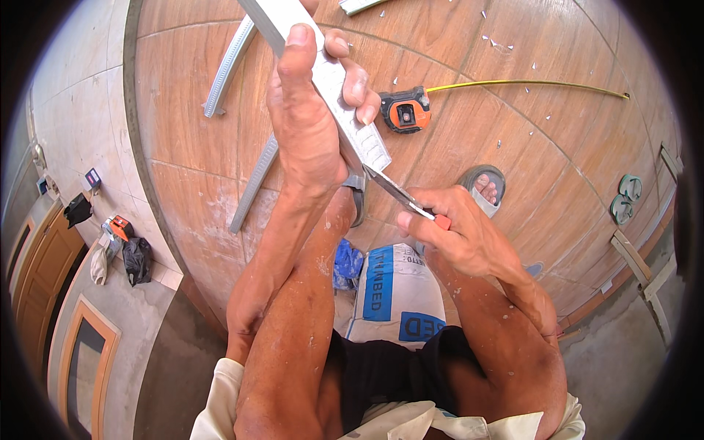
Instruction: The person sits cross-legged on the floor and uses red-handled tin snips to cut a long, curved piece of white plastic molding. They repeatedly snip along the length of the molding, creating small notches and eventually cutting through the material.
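A silvery metal channel (331,77) slants from the top edge down toward the middle, and my left hand (306,121) is wrapped round it, thumb along its near side. My right hand (469,231) is closed on a pair of tin snips (396,192). A bit of red shows at the handle; the rest of the grips is hidden in my palm. The snips' blades meet the channel's lower end, beside a row of small embossed marks. Whether they have bitten into the metal I cannot tell.
On the wood-look tile floor lies an orange and black tape measure (405,114), its yellow blade (528,82) drawn out rightward. Cut channel pieces (229,66) and small metal scraps lie about. A white and blue bag (403,293) sits between my legs. Green sandals (625,199) lie at right.
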Demonstrator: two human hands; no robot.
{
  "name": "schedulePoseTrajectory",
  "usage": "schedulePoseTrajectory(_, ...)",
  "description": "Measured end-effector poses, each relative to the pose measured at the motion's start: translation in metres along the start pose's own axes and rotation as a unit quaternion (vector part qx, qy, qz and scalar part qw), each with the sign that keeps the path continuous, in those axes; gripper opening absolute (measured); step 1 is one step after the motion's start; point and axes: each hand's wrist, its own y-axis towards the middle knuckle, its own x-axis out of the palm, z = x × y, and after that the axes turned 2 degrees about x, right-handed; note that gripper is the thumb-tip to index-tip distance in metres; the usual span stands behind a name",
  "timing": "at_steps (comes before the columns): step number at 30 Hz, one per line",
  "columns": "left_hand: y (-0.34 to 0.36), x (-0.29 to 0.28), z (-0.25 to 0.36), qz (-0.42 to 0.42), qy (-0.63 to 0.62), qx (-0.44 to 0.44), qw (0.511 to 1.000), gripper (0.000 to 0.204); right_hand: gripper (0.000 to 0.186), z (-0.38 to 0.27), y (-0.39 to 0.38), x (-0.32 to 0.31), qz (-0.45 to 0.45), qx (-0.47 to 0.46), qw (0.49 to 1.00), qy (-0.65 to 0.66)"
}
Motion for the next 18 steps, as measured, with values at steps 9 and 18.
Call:
schedulePoseTrajectory(9,0.006,-0.020,-0.010,-0.030,0.030,0.036,0.998,0.071,0.042,0.000,0.001,0.001,0.003,-0.009,1.000,-0.007)
schedulePoseTrajectory(18,0.002,-0.015,-0.010,-0.017,0.038,0.034,0.999,0.046,0.043,-0.005,-0.001,0.002,0.013,0.005,1.000,-0.010)
